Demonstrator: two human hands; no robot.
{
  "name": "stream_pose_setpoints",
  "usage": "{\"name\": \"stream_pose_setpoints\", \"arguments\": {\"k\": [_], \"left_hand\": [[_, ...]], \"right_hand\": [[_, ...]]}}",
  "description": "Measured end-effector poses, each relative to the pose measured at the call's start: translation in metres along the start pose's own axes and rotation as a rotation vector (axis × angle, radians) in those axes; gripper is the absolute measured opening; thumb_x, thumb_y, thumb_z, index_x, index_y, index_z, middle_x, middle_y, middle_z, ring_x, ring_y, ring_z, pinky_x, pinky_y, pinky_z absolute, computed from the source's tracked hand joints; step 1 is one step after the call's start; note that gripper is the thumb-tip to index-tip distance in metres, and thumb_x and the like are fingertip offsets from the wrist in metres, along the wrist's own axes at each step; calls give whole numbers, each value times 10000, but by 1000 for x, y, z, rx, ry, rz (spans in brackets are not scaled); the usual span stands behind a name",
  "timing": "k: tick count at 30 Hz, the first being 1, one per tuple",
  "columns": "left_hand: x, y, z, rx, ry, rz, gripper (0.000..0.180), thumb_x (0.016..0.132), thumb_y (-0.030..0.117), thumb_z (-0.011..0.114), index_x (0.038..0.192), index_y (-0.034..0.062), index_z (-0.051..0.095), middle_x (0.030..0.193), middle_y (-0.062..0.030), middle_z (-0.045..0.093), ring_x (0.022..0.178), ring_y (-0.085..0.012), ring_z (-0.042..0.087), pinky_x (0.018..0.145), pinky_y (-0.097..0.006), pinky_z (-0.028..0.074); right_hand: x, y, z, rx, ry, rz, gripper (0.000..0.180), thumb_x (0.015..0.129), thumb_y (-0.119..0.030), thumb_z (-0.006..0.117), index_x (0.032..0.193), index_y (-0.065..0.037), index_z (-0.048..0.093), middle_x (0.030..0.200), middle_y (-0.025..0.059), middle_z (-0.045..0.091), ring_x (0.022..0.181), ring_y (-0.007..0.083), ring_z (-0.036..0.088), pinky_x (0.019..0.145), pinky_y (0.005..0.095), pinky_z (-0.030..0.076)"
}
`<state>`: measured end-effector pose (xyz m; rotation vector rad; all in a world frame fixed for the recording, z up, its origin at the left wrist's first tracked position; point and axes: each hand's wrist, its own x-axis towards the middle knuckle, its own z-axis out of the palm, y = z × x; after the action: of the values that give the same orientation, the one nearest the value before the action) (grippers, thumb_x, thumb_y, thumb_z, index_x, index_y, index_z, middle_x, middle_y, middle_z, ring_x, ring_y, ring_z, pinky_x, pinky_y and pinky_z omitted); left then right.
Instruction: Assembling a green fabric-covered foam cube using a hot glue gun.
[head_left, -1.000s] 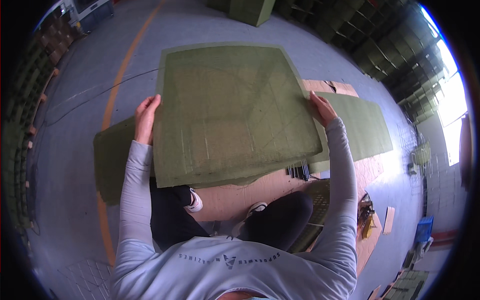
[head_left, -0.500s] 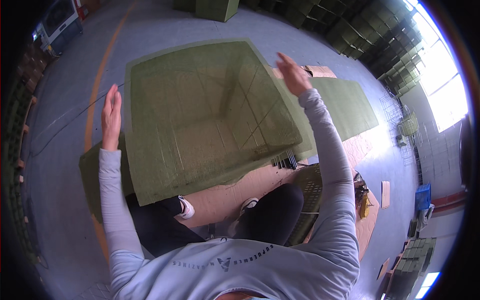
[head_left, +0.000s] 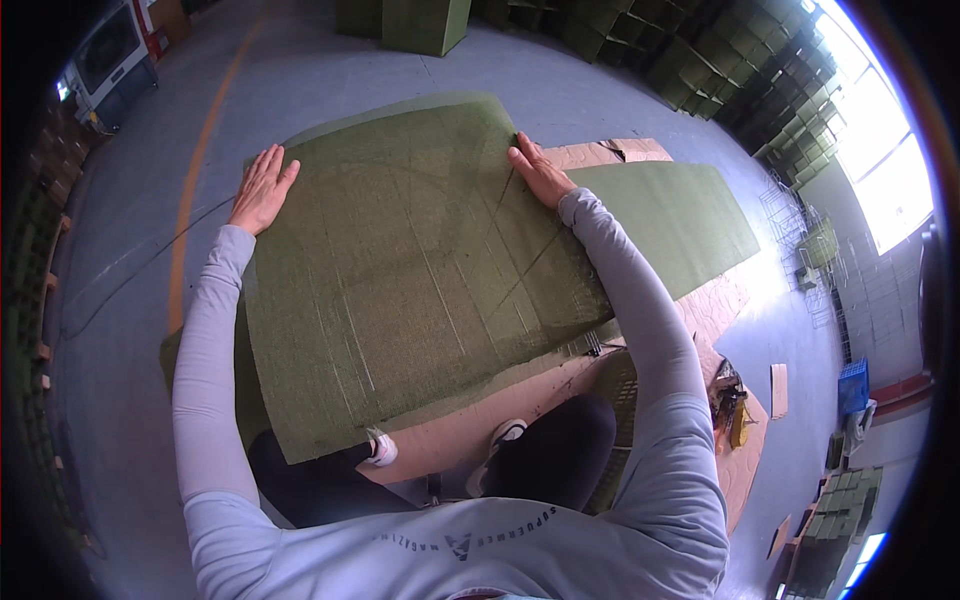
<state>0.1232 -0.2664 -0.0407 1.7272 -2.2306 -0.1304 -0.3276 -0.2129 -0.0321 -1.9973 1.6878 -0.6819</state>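
Observation:
A large, see-through green mesh sheet (head_left: 400,260) spreads in front of me over a boxy shape whose straight lines show faintly through it. Its near left corner hangs down over my leg. My left hand (head_left: 264,190) lies on the sheet's far left edge, fingers stretched and a little apart. At the far right edge, my right hand (head_left: 541,172) rests against the mesh with its fingers extended. Neither hand is closed around anything. What exactly stands beneath the mesh is hard to make out.
Another green sheet (head_left: 680,215) lies to the right on cardboard (head_left: 450,425). Dark thin rods (head_left: 592,347) and a perforated crate (head_left: 612,400) are by my right knee. A yellow-handled tool (head_left: 742,425) sits farther right. Green boxes (head_left: 425,22) stand at the back.
Both hands have come inward and down from the air beside the sheet onto its sides. The sheet's near edge has shifted toward me, and its far edge has dropped slightly.

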Motion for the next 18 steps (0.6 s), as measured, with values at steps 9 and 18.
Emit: {"name": "stream_pose_setpoints", "arguments": {"k": [9, 18], "left_hand": [[18, -13, -7, 78, -15, 35, 792, 911, 625, 240, 1421, 19, 253, 1486, -154, 229, 1394, -265, 157, 1132, -365, 115], [30, -6, 8, 0, 10, 48, 780, 912, 618, 263, 1421, 27, 259, 1453, -187, 282, 1368, -307, 215, 1120, -368, 157]], "right_hand": [[10, -5, -37, -245, 78, -131, 725, 939, -554, 249, 1435, -30, 187, 1494, 156, 202, 1389, 267, 181, 1120, 375, 166], [-21, 14, -16, -170, 4, -16, 777, 917, -615, 191, 1449, -50, 152, 1524, 114, 109, 1400, 266, 137, 1130, 405, 117]]}}
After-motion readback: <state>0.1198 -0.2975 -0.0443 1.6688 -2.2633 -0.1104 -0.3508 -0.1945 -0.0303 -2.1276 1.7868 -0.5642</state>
